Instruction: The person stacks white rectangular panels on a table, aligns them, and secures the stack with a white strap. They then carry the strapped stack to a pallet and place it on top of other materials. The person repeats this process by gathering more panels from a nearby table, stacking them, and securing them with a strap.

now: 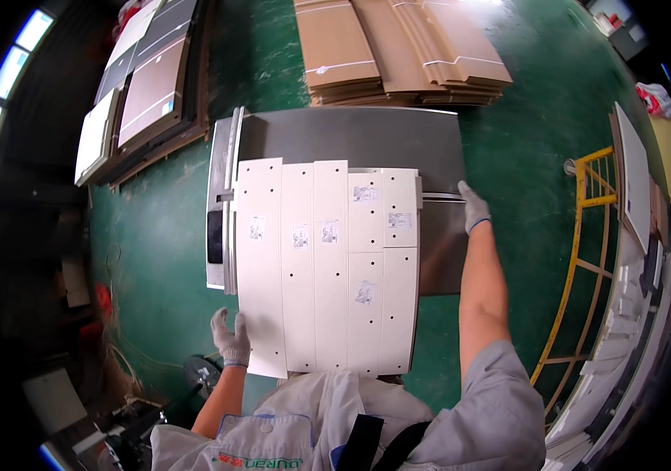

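The step seems to be steadying a group of long, flat white boards [329,271] laid side by side on the dark grey metal-topped bench [351,137]. They lie between the hands, their near ends running past the bench's near edge toward the body, so that overhang is best supported before any board is shifted. The gloved left hand [231,337] is spread wide with its thumb apart, holding nothing, close beside the leftmost board's near corner; contact is unclear. From there, an even push with flat fingers would keep the seams tight. The gloved right hand [474,208] is at the bench's right edge, clear of the boards; whether it grips cannot be told.

The boards look smooth and pale, dotted with small dark holes, several bearing printed paper labels [331,231]. Ahead of the left hand, the silver metal rail [233,149] runs along their left side. Nearer the right hand, two columns are split crosswise, and their far ends stop slightly short of the others.
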Available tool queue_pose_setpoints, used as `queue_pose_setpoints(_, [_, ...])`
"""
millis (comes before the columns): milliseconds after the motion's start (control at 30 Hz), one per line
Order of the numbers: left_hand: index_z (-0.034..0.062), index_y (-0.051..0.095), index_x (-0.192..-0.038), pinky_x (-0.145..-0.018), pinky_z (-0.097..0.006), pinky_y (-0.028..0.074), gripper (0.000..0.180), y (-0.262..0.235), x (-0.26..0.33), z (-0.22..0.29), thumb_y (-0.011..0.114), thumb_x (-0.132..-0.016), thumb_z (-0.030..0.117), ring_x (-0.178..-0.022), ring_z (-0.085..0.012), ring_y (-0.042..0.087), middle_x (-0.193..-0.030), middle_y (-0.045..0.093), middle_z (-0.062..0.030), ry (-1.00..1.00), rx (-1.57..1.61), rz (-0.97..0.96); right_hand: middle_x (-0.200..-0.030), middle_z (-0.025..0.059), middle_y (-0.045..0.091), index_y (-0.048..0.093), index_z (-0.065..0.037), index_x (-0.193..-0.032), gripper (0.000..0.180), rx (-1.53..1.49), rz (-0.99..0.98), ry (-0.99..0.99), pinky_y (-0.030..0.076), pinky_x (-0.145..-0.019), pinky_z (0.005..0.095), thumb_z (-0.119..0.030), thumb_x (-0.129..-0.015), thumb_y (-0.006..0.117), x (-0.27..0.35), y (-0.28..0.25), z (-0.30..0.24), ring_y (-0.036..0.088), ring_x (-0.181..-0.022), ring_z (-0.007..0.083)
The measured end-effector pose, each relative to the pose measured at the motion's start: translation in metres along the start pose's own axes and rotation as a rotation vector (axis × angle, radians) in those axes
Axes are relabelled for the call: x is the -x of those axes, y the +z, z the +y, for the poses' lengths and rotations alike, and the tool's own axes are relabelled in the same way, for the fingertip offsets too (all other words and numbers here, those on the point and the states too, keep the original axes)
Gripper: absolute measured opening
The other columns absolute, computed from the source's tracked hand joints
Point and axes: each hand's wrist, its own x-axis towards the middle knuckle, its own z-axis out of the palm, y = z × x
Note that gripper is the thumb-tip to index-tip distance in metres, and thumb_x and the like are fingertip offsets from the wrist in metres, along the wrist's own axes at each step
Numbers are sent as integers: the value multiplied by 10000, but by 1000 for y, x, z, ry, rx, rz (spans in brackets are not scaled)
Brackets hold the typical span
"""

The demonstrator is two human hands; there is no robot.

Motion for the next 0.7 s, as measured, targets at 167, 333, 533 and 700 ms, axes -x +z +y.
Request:
queue_pose_setpoints(167, [-30, 624, -1235, -1035, -407, 499, 322, 15, -38, 121, 692, -952, 109, -1162, -349, 637, -1224, 649, -198, 163, 502, -168, -818, 34, 596, 668, 12, -1110, 217, -694, -206, -57, 532, -796, 323, -156, -973, 685, 51, 29, -72, 608, -772, 177])
queue_pose_setpoints(333, [45, 636, -1280, -1146, -547, 411, 424, 7, -92, 284, 608, -861, -17, -1270, -354, 606, -1268, 673, -165, 1215, 124, -148, -795, 83, 665, 693, -47, -1092, 203, 667, -192, -1562, 537, -805, 406, -106, -929, 588, 213, 157, -110, 661, -761, 259])
queue_pose_setpoints(533, [87, 598, -1242, -1202, -547, 298, 336, 22, -234, 223, 559, -911, 137, -1225, -298, 587, -1144, 672, -105, 910, -743, -163, -772, 92, 642, 645, -56, -992, 112, 1037, -186, -1586, 513, -674, 434, -113, -952, 557, 274, 183, -123, 645, -714, 279])
queue_pose_setpoints(700, [104, 599, -1249, -874, -478, 562, 288, -52, -342, 100, 555, -975, 178, -1000, -330, 701, -1095, 698, -115, 577, -585, 151, -888, 121, 706, 662, -116, -1252, 349, 886, 55, -1395, 540, -749, 498, -84, -913, 585, 200, 105, -159, 691, -816, 331])
